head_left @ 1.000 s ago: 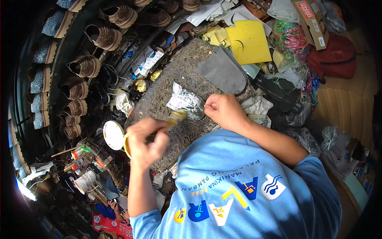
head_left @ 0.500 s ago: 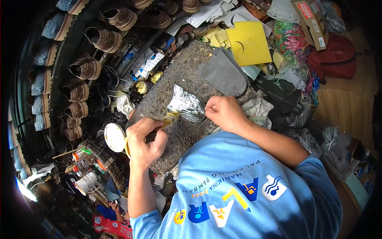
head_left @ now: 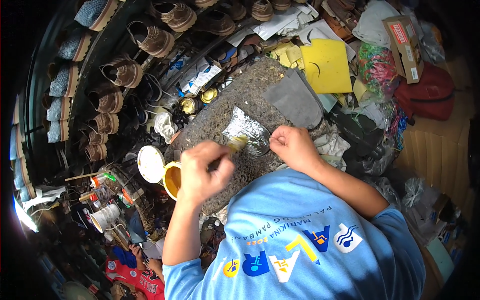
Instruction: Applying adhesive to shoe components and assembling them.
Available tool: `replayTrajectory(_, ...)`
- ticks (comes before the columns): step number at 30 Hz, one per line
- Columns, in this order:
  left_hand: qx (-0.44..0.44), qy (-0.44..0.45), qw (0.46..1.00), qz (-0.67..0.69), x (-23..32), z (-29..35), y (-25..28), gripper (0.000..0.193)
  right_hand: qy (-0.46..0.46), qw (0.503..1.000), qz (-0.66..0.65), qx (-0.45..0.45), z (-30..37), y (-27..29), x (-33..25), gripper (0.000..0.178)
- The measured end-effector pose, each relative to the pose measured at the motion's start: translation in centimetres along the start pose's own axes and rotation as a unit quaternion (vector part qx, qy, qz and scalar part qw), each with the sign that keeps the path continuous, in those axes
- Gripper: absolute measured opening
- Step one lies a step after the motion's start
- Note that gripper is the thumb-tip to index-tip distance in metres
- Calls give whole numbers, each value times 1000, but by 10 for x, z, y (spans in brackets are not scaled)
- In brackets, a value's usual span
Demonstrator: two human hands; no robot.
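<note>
A dark curved piece (head_left: 248, 129), coated with shiny wet glue, lies flat on a rough, crusted work block (head_left: 202, 132). My left hand (head_left: 204, 170) is closed round a brush (head_left: 237, 143), its handle mostly hidden by the fingers. The yellowish, blurred brush head lies over the lower left part of the piece. At the opposite edge my right hand (head_left: 296, 146) pinches the piece between thumb and fingers. Beside my left wrist stands an open yellow tub (head_left: 173, 181) of amber glue, with its round white lid (head_left: 150, 164) tipped back.
Grey sheets (head_left: 295, 100) rest at the block's far right, below a yellow sheet (head_left: 326, 67). Small open tins (head_left: 190, 105) stand by its left edge. Racks of brown shoes (head_left: 152, 39) fill the left. A cardboard box (head_left: 403, 47) and red bag (head_left: 427, 95) lie far right.
My left hand has moved the brush rightward, from the piece's lower left edge onto its surface. More of the glue tub shows now. The whole view has shifted slightly; my right hand keeps its pinch.
</note>
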State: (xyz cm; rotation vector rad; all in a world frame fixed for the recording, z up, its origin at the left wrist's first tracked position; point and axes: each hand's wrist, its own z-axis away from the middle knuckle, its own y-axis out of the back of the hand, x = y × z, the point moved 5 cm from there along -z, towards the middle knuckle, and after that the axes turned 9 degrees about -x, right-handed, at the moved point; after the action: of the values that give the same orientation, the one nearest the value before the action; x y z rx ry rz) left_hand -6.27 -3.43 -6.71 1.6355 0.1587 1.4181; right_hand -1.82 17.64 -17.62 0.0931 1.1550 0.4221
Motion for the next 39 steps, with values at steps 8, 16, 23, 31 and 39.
replayTrajectory(8, 245, 10, 968, -59, -8, 45, 75, 14, -91, 969, -204, -108, 4, -3, 2, 7)
replayTrajectory(16, 290, -19, 943, 162, 17, 69, 55, 19, 46, 681, -691, -238, -3, 2, -1, 6)
replayTrajectory(23, 91, -102, 977, 161, 61, 39, 43, 20, 83, 699, -641, -304, 13, 25, -22, 17)
replayTrajectory(31, 156, 23, 968, 194, 16, 50, 58, 19, 126, 698, -624, -327, 22, 46, -31, 22)
replayTrajectory(39, 356, 149, 894, 229, -46, 125, 55, 17, 218, 670, -669, -239, -9, 88, -63, 25)
